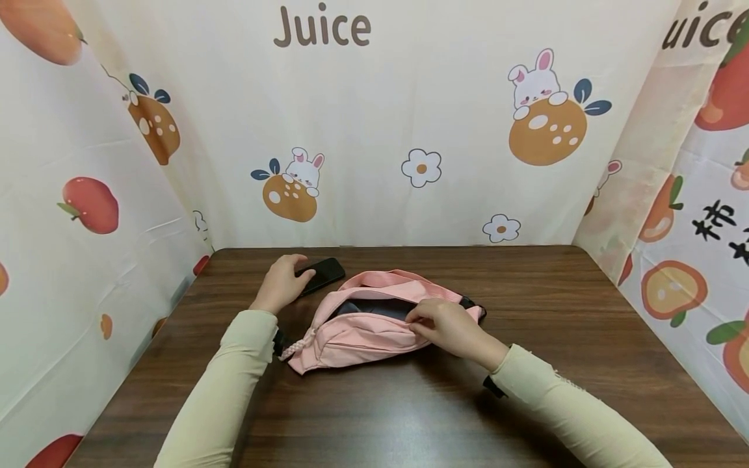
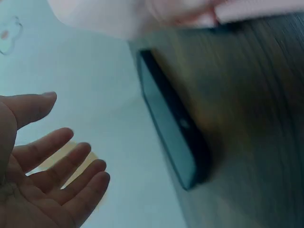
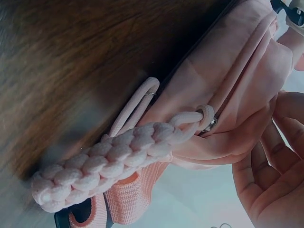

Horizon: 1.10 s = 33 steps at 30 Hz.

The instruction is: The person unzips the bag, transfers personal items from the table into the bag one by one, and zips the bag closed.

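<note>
A pink waist bag [image 1: 365, 339] lies on the table with its top opening spread, showing a dark grey lining [image 1: 380, 307]. My right hand [image 1: 449, 325] pinches the front edge of that opening near its right end. Beyond the bag's left end, a black smartphone [image 1: 329, 272] lies flat. My left hand [image 1: 282, 285] hovers at the phone's left end, its fingers spread and loosely bent. The left wrist view shows a gap between these fingers [image 2: 71, 166] and the phone [image 2: 166, 123]. A braided pink zipper pull [image 3: 104, 161] hangs from the bag in the right wrist view.
The dark wood table [image 1: 374, 416] ends at the back against a white fruit-print curtain [image 1: 374, 110], with more curtain on both sides. A pink strap [image 1: 386, 278] loops behind the bag, and a black buckle [image 1: 467, 303] sits at its right end.
</note>
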### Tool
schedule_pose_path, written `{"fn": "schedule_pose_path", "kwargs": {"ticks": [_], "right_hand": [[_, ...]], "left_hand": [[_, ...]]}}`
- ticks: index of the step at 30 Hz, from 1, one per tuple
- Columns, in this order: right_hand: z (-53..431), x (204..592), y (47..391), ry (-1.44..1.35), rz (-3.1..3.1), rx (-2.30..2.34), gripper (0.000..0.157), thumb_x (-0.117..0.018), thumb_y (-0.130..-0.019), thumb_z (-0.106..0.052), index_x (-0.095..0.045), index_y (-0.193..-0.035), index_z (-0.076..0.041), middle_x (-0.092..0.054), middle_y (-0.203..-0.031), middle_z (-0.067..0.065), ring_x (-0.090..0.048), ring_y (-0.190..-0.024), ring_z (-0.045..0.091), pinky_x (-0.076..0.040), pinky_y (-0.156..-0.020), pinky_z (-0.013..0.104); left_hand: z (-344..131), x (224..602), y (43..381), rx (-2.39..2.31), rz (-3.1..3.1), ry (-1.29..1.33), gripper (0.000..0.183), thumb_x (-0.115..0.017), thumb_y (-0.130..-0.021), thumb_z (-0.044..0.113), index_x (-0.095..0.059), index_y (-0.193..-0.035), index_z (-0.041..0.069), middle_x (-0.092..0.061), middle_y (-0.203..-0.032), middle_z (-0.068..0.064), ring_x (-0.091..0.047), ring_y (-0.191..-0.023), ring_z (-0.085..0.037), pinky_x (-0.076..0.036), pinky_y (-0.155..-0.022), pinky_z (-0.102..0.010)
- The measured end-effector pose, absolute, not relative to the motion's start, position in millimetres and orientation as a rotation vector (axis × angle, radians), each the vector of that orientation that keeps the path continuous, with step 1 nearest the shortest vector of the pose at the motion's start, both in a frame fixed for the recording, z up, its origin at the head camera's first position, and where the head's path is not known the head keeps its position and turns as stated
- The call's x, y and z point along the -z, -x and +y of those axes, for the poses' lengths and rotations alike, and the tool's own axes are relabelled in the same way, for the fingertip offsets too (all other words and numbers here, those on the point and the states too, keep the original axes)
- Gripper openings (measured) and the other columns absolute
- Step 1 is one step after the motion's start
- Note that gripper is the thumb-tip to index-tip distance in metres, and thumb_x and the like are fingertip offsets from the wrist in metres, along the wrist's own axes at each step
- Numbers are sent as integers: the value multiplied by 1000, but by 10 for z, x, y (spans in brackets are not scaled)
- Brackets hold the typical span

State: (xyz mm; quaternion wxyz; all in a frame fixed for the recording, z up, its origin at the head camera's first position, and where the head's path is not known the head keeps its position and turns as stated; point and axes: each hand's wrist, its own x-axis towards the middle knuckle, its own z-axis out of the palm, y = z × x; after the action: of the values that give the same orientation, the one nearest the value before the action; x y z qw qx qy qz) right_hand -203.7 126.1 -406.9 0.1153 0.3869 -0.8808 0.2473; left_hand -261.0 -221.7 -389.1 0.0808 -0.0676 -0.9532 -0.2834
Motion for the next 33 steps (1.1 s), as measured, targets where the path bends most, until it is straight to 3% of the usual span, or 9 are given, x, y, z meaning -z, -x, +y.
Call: {"fn": "schedule_pose_path", "kwargs": {"ticks": [12, 18, 26, 33], "right_hand": [[1269, 4071, 2040, -1128, -2577, -720, 5, -74, -86, -17, -74, -91, -18, -71, -87, -9, -63, -81, 4, -53, -74, 25], [1264, 4069, 2040, -1129, -2587, -723, 5, -74, -87, -17, -74, -91, -18, -71, -87, -10, -63, -81, 4, -52, -74, 24], [1263, 4062, 2031, -1126, -2594, -732, 5, -74, -87, -16, -74, -91, -18, -71, -87, -10, -63, -82, 3, -52, -75, 24], [1263, 4060, 2026, -1126, -2597, -725, 5, -74, -87, -17, -74, -91, -19, -71, -87, -10, -62, -81, 3, -52, -74, 24]], "left_hand": [[-2537, 4207, 2821, 862, -3024, 67, 76, -55, -98, 37, -23, -150, -9, -26, -153, -34, -27, -141, -49, -27, -113, -60], [-2589, 4315, 2897, 802, -3131, 99, 93, -63, -92, 42, -15, -149, -14, -17, -154, -38, -17, -143, -53, -21, -116, -61], [-2531, 4366, 2887, 721, -3279, 59, 110, -66, -86, 51, -2, -152, -9, -2, -156, -38, -1, -141, -61, -13, -115, -66], [-2516, 4361, 2873, 665, -3337, 60, 112, -65, -86, 54, -3, -151, -12, -3, -156, -38, -3, -142, -60, -13, -116, -64]]}}
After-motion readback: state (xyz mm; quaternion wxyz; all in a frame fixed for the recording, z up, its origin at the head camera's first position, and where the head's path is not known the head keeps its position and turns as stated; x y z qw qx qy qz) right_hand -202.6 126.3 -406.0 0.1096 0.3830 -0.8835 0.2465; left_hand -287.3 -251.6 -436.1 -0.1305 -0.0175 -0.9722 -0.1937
